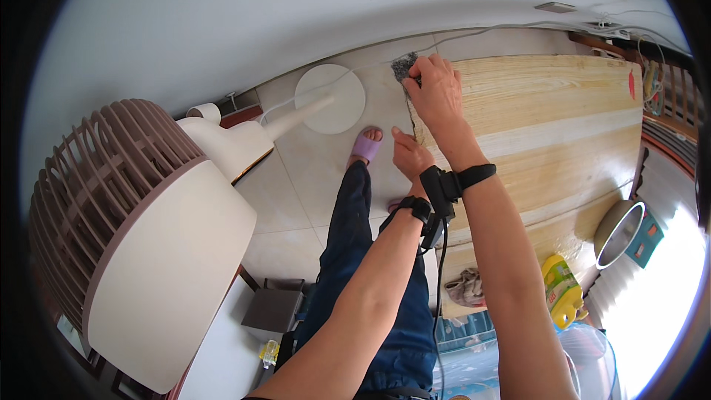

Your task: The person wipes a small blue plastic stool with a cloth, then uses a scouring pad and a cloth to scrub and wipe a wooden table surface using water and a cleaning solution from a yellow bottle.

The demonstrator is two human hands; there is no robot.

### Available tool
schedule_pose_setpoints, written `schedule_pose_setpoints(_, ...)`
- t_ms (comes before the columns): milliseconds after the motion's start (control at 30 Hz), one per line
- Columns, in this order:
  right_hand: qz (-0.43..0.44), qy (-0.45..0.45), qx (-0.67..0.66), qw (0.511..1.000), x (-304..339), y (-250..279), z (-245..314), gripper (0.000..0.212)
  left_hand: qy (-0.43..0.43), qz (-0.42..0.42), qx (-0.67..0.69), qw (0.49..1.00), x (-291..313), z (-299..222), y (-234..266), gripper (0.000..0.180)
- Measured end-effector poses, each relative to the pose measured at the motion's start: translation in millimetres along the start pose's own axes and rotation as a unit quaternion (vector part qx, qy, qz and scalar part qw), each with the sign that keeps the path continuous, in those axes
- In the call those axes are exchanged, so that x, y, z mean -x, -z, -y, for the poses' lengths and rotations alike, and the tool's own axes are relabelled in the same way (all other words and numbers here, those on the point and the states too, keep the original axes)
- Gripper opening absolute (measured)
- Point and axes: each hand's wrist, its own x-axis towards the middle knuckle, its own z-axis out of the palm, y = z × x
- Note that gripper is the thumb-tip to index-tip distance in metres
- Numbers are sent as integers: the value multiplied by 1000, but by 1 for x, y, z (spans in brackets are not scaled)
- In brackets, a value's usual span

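My right hand [437, 89] is closed on a dark grey, fuzzy-textured scouring pad [404, 67]. It presses the pad at the far left corner of a pale wooden board [548, 104] with straight grain. Nearer to me, my left hand [412, 155] grips the board's left edge, thumb pointing away from me and its other fingers partly hidden. The wood along that edge looks rough and darkened. Each wrist wears a black strap; a black box-shaped device [440, 189] sits on the right one.
At left, a large fan [163, 252] with a brown grille lies tilted, its round white base [348, 104] toward the wall. A thin cable runs along the wall. On the right are a metal bowl [619, 234], a yellow-green package [561, 292] and a crumpled cloth [465, 289].
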Motion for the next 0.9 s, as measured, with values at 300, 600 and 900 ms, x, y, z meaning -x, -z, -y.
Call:
schedule_pose_setpoints(300, 24, -40, 5, 999, 61, 15, -10, 12, -18, 23, 16, 999, 2, -5, 5, 59)
schedule_pose_setpoints(600, 16, -55, 17, 998, 47, 7, 1, 9, -52, 71, 138, 987, -29, 69, -13, 59)
schedule_pose_setpoints(900, 20, -31, 37, 999, 11, -2, 15, 9, -47, 57, 142, 987, -7, 40, -5, 58)
